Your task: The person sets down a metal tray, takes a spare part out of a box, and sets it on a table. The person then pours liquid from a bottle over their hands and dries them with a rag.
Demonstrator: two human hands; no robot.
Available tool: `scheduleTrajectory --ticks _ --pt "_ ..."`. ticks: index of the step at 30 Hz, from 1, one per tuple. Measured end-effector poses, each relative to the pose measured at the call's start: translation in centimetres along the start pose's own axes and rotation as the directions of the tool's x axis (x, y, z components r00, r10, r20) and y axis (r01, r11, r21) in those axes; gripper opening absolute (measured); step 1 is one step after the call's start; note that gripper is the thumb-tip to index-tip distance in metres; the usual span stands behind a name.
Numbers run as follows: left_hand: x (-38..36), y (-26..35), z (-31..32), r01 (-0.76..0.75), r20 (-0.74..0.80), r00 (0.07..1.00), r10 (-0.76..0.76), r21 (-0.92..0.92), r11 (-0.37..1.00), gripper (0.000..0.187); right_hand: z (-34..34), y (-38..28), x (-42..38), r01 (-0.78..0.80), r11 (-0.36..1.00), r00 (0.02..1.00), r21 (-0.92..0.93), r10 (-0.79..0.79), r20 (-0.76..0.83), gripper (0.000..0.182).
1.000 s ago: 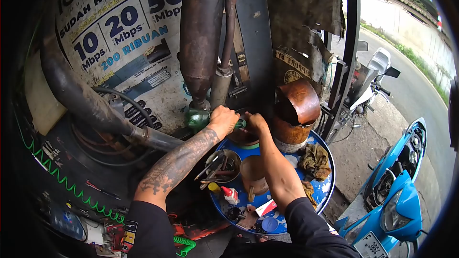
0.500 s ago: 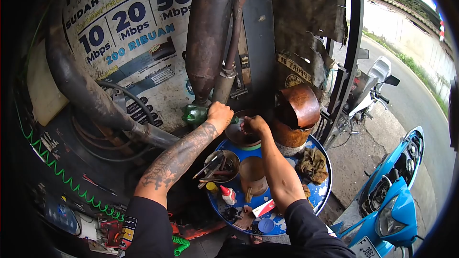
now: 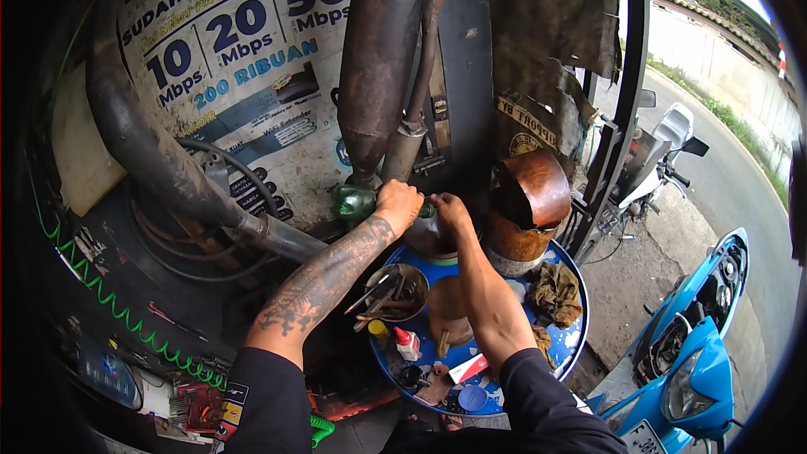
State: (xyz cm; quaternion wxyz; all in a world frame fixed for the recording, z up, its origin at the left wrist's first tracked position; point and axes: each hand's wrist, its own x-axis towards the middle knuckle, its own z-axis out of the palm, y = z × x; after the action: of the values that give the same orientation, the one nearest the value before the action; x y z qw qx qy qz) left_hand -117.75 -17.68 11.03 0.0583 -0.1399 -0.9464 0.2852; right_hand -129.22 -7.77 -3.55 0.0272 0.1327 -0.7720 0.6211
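Above blue tray [image 3: 574,345] — dusty green bottle [image 3: 353,201]

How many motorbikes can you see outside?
2. A blue scooter stands at the lower right, beside the round blue tray. A white motorbike is parked farther back by the road, partly behind the dark post. More may be hidden.

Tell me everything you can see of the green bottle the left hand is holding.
The green bottle looks like translucent glass or plastic, dusty. It lies roughly on its side above the blue tray, base toward the banner, neck toward the right. The left hand wraps its middle, hiding most of it; the right hand pinches at the neck end, where a sliver of green shows. Any cap or contents cannot be made out.
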Motion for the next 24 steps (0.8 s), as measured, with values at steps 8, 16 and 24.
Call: scheduleTrajectory --ticks 8,16,24 --pt "-0.5 -0.3 0.2 0.021 -0.026 0.999 -0.022 -0.057 0.998 0.015 0.5 1.0 -0.3 -0.143 0.99 0.971 -0.009 0.138 -0.197 0.013" --pt "-0.1 -0.3 0.2 0.0 -0.005 1.0 -0.001 -0.052 0.999 0.041 0.6 -0.9 -0.3 -0.294 0.951 0.956 0.1 0.29 0.047 0.041" --pt "0.0 -0.8 -0.1 -0.014 -0.036 0.999 0.011 -0.07 0.997 0.04 2.6 1.6 0.1 0.195 0.978 0.955 -0.078 -0.208 -0.212 0.041"
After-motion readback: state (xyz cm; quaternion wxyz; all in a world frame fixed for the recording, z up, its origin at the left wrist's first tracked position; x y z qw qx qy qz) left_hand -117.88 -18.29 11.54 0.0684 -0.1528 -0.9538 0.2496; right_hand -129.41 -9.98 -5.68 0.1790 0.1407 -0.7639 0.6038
